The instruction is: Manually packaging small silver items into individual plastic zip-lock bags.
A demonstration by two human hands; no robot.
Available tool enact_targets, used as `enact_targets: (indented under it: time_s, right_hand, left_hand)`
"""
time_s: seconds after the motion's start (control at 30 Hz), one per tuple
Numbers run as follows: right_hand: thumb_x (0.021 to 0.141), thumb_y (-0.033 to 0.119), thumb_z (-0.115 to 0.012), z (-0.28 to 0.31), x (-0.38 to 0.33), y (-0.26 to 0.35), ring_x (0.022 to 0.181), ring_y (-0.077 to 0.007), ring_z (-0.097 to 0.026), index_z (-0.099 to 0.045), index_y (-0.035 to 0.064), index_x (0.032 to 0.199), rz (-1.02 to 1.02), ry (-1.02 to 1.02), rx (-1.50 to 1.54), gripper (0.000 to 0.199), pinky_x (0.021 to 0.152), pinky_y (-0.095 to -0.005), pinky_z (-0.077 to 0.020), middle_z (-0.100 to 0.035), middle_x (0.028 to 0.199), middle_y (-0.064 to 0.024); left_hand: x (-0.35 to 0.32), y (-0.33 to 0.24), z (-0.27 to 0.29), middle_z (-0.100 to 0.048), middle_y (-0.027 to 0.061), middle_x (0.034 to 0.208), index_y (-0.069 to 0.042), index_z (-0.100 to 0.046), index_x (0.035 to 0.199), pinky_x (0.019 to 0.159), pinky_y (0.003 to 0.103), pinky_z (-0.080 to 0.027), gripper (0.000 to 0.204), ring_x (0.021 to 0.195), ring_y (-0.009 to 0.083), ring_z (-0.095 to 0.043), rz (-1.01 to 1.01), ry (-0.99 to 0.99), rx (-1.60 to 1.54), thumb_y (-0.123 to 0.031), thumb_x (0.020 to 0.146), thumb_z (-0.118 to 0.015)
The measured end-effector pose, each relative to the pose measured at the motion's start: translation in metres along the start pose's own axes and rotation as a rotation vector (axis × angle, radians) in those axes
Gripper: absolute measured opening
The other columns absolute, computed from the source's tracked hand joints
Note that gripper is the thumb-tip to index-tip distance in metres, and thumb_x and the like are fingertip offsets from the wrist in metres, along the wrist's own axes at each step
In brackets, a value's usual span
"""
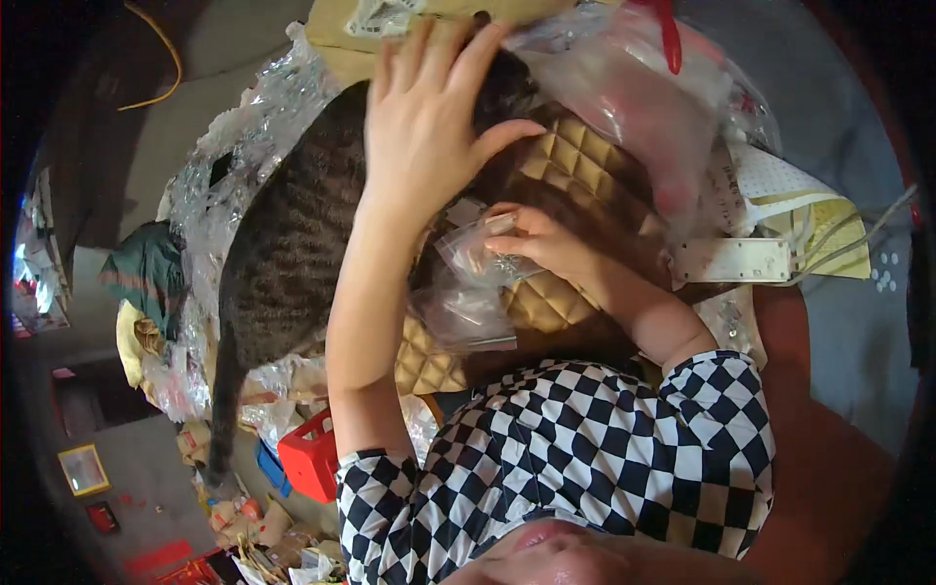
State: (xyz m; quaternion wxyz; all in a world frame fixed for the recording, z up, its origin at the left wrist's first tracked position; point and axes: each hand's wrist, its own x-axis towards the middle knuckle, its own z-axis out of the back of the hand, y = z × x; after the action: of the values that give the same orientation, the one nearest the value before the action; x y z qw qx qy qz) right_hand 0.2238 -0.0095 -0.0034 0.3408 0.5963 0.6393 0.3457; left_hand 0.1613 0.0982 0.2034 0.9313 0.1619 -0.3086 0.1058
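A person's left hand lies flat, fingers spread and grip open, on the back of a tabby cat standing across a quilted golden cushion, while the right hand pinches a small clear plastic bag just above a second bag; a white power strip lies to the right

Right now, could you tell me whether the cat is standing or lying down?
Standing: the cat has its tail hanging down, left hand on its back.
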Motion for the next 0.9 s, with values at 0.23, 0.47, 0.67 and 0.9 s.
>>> enact_targets:
  time_s: [0.23, 0.47, 0.67, 0.9]
  right_hand:
    - [0.089, 0.013, -0.066, 0.003, 0.005, -0.009, 0.102, -0.0117, -0.059, -0.049, -0.0012, 0.126, 0.012, 0.076, 0.008, 0.043, 0.092, -0.0274, -0.0464, -0.062, 0.111, -0.005]
    - [0.088, 0.013, -0.067, 0.001, 0.006, -0.012, 0.103, -0.0131, -0.059, -0.049, 0.0009, 0.127, -0.003, 0.099, 0.042, 0.044, 0.09, -0.0279, -0.0477, -0.062, 0.112, -0.0066]
    - [0.087, 0.011, -0.068, -0.007, 0.003, 0.002, 0.1, -0.011, -0.058, -0.056, 0.0044, 0.117, -0.009, 0.056, 0.078, 0.033, 0.09, -0.0267, -0.0466, -0.062, 0.106, -0.0022]
    - [0.089, 0.011, -0.066, 0.0, 0.004, -0.007, 0.104, -0.0136, -0.059, -0.052, 0.0002, 0.124, -0.01, 0.131, -0.008, 0.04, 0.093, -0.0292, -0.0472, -0.062, 0.113, -0.0064]
  left_hand:
    - [-0.012, 0.032, -0.054, -0.056, 0.0108, 0.127, -0.021, -0.051, 0.133, 0.082, 0.042, -0.051, 0.076, 0.099, 0.0331, -0.062, -0.007, 0.314, 0.039, -0.042, 0.066, -0.079]
    - [-0.026, 0.053, -0.021, -0.061, 0.007, 0.11, -0.018, -0.053, 0.13, 0.085, 0.04, -0.047, 0.075, 0.098, 0.0262, -0.061, 0.154, 0.415, 0.315, -0.025, 0.061, -0.083]
    - [-0.058, 0.072, 0.004, -0.061, 0.0062, 0.108, -0.021, -0.052, 0.132, 0.076, 0.041, -0.051, 0.076, 0.096, 0.0289, -0.061, 0.248, 0.272, 0.323, -0.047, 0.065, -0.078]
    - [-0.091, 0.075, 0.046, -0.065, 0.0099, 0.101, -0.022, -0.049, 0.137, 0.072, 0.041, -0.052, 0.085, 0.088, 0.0315, -0.064, 0.37, 0.35, 0.399, -0.062, 0.065, -0.071]
